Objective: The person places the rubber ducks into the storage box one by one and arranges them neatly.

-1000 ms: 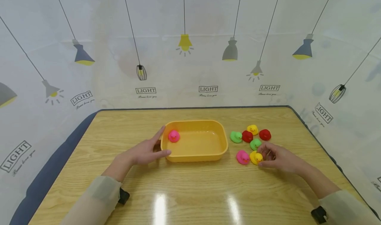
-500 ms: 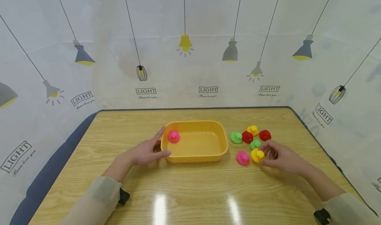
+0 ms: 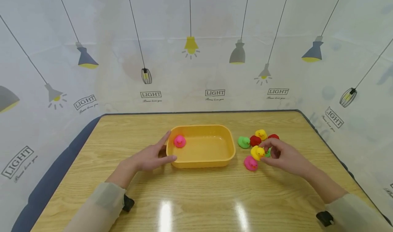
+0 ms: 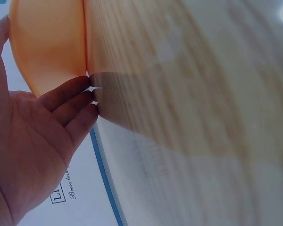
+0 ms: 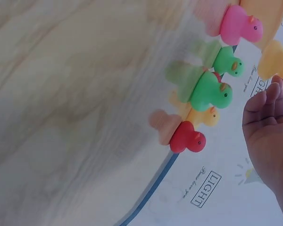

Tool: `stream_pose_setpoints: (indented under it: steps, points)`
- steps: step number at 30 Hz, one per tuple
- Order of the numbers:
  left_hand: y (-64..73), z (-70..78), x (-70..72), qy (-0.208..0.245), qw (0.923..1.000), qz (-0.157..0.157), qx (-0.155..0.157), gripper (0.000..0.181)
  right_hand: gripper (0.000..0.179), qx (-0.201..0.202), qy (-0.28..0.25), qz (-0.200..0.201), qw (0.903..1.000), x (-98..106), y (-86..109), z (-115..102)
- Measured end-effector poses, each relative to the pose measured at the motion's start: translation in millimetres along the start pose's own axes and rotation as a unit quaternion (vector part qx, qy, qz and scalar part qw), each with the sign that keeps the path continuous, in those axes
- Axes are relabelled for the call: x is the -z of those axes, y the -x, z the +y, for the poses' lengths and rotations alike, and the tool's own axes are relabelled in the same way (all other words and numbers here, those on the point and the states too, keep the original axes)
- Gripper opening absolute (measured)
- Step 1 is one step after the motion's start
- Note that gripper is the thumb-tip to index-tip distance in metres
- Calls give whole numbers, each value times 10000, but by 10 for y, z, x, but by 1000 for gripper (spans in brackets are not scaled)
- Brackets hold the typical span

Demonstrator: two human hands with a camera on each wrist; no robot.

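In the head view a yellow rubber duck (image 3: 257,153) is pinched between the thumb and fingers of my right hand (image 3: 285,157), held up off the table. The right wrist view also has this yellow duck (image 5: 272,61) at its right edge, above the fingertips. My left hand (image 3: 148,157) rests against the left end of a yellow-orange plastic tub (image 3: 199,164), thumb at the front corner and fingers extended along the outside. Inside the tub, at its left, sits a pink duck (image 3: 179,141). Another pink duck (image 3: 251,163) stands below the held one.
Right of the tub are a green duck (image 3: 244,142), a red duck (image 3: 255,140) and a yellow duck (image 3: 261,134). A second red duck (image 3: 273,136) and a second green duck (image 3: 268,153) are partly hidden by my right hand. A patterned cloth (image 3: 184,75) surrounds the wooden table (image 3: 196,191).
My right hand has taken hold of the front yellow duck, lifted it from the table and moved it slightly left. My left hand and the tub stay in place.
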State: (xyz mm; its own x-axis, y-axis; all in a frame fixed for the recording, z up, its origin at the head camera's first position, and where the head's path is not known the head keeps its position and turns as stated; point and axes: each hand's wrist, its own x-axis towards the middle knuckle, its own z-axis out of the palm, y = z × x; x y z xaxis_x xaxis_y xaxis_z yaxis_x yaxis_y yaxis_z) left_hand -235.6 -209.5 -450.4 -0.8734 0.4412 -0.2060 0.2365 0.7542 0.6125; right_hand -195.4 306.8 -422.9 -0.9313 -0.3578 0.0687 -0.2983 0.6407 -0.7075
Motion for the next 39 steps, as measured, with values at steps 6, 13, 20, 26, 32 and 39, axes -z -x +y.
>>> stream_pose_setpoints:
  steps: [6, 13, 20, 26, 32, 39]
  points:
    - [3, 2, 2, 11, 10000, 1, -4, 112, 37, 130, -49, 74, 9999, -111, -112, -95]
    - [3, 6, 5, 11, 10000, -1, -7, 111, 37, 263, -58, 38, 9996, -243, -288, -237]
    - [3, -8, 1, -27, 10000, 11, 9, 112, 35, 486, -181, 76, 9986, -346, -496, -396]
    - [-9, -24, -4, -22, 10000, 23, -18, 111, 35, 611, -214, -2, 9979, -448, -677, -528]
    - [0, -17, -2, 14, 10000, 4, -39, 112, 36, 672, -269, -131, 9973, -588, -871, -612]
    - [0, 0, 0, -62, 10000, 29, -69, 111, 36, 716, -85, -193, 9972, -803, -1077, -736]
